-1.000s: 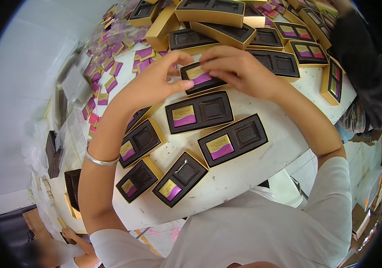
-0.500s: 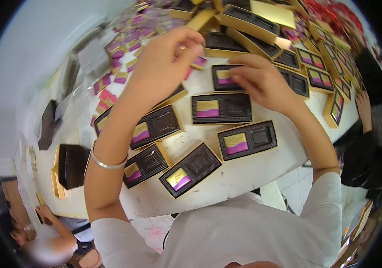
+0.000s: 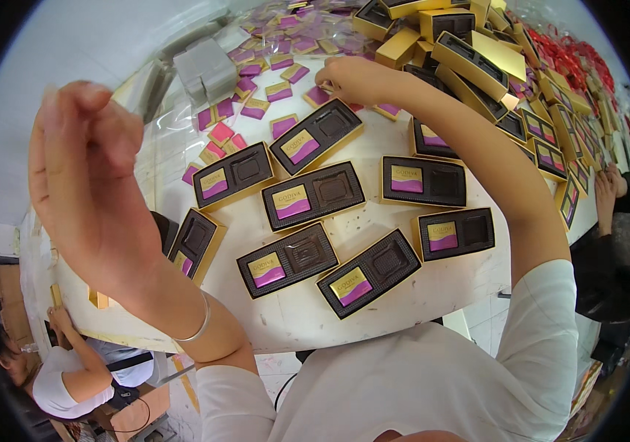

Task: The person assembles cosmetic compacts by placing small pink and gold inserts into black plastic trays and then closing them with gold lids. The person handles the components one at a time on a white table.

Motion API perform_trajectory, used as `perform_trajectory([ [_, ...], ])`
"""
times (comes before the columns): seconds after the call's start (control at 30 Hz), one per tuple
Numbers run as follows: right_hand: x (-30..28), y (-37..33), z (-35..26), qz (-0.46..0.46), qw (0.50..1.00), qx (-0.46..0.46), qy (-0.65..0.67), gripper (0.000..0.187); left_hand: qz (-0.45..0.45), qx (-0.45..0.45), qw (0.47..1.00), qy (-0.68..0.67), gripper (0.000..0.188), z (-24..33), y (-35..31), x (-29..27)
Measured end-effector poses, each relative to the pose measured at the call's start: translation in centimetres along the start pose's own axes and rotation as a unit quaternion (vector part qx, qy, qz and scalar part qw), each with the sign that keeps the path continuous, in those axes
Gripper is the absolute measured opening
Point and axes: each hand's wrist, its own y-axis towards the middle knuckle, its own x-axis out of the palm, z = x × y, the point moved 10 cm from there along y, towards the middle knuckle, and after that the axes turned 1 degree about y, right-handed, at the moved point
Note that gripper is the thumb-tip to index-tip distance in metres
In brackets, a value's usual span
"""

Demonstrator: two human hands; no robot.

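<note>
My left hand (image 3: 90,169) is raised above the left side of the table, blurred, its fingers loosely bent and nothing seen in them. Stretched to the far middle, my right hand (image 3: 352,81) pinches at a purple-and-gold wrapped chocolate (image 3: 317,96) among loose ones. Below it lies a gold box with a black tray (image 3: 333,121), a wrapped chocolate in its left compartment. Several like it are spread before me, such as the middle box (image 3: 330,184) and the front box (image 3: 386,259). In each of these, one wrapped chocolate fills one compartment and the other is bare.
Loose wrapped chocolates (image 3: 278,90) and a few pink ones (image 3: 221,133) cover the far left. Stacked gold boxes (image 3: 470,65) rise at the far right, near red ribbon (image 3: 573,62). A clear plastic container (image 3: 207,68) stands far left. Other people work at both sides.
My left hand has swung from the far middle to the left, up off the table. My right hand has left a box and reached to the loose chocolates. The view has shifted.
</note>
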Motion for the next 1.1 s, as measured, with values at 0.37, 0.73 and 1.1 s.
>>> perform_trajectory([
  [0.37,-9.0,-13.8,-4.2,0.182,0.668,-0.134,0.710,0.052,-0.213,-0.211,0.952,0.071,0.037,-9.0,-4.2,11.2],
  [0.73,-10.4,-27.0,-5.5,0.387,0.909,-0.095,0.124,0.047,-0.279,-0.416,0.851,-0.158,0.042,-11.2,-9.0,22.1],
  [1.1,-5.6,-31.5,9.0,0.282,0.945,0.077,0.147,0.030,-0.484,0.058,0.830,0.270,0.028,-12.8,-9.0,32.9],
])
